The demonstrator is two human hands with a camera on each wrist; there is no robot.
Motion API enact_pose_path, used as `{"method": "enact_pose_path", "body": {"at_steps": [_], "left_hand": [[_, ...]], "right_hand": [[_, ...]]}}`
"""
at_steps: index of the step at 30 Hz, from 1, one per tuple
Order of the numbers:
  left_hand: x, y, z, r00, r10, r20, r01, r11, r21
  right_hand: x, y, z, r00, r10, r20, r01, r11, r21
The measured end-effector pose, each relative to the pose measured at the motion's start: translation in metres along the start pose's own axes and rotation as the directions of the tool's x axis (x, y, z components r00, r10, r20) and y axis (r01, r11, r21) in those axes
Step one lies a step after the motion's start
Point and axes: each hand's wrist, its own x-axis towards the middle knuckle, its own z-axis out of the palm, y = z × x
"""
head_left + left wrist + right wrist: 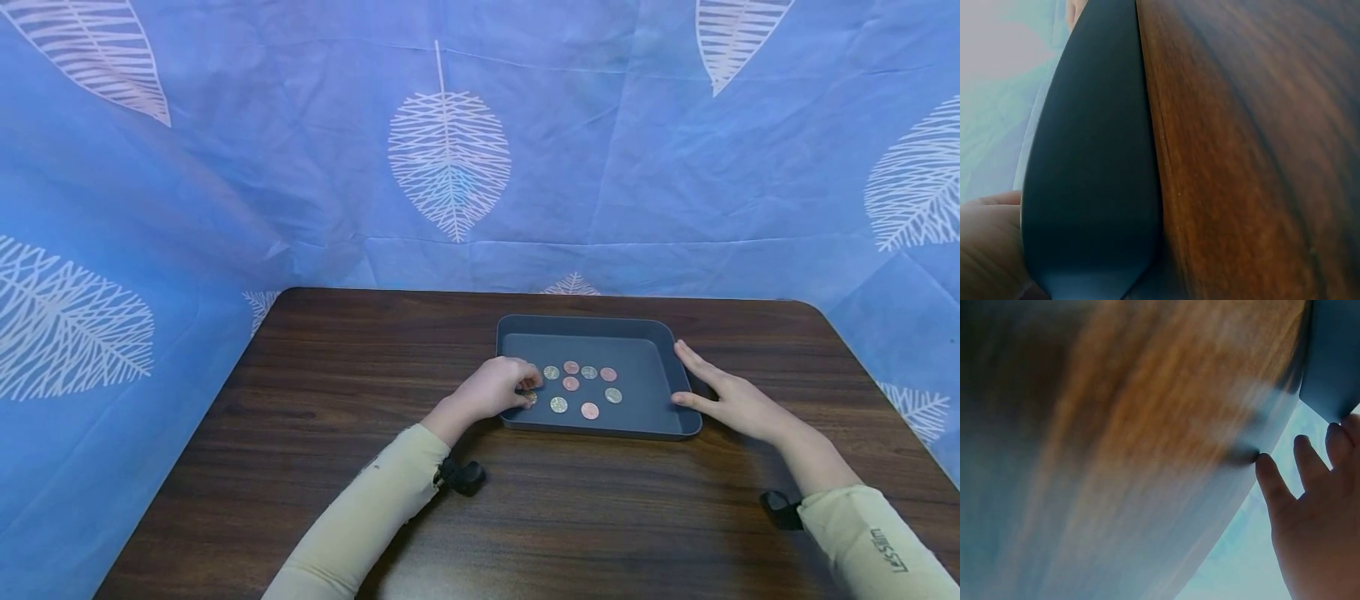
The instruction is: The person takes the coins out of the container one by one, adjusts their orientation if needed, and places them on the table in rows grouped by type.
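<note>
A dark grey rectangular tray [645, 417] lies on the table with several silver and copper-coloured coins spread over its floor. My left hand [501, 387] reaches over the tray's left wall, its fingers curled and its thumb and fingertips pinching a coin [531, 398] low above the floor. Close by lie a silver coin [558, 404] and another silver coin [551, 372]. At the right wall, my right hand [738, 404] touches the rim with thumb and fingers spread. The left wrist view shows the tray's outer wall [1094, 150] hiding the left fingertips; the right wrist view shows extended fingers [1310, 464].
The dark wooden table [337, 367] extends around the tray, with its far edge just behind it. A blue cloth with white leaf prints [322, 167] hangs behind and at both sides. Black wrist cameras sit on both sleeves.
</note>
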Motion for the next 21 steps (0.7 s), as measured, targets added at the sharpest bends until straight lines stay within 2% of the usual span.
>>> {"method": "enact_pose_path", "body": {"at_steps": [8, 17, 21], "left_hand": [[0.0009, 0.0018, -0.0009, 1.0, 0.027, -0.002, -0.027, 0.999, -0.02], [0.0021, 0.0062, -0.0021, 0.999, -0.017, 0.035, 0.017, 1.0, -0.001], [0.0044, 0.0078, -0.0008, 0.998, -0.039, 0.05, 0.037, 0.999, 0.04]], "right_hand": [[-0.0001, 0.0004, -0.0007, 1.0, -0.006, -0.002, 0.006, 1.0, -0.002], [0.0002, -0.0007, -0.0003, 1.0, -0.007, 0.0, 0.007, 1.0, -0.003], [0.0, -0.001, -0.0004, 1.0, -0.008, -0.001, 0.008, 1.0, 0.0]]}}
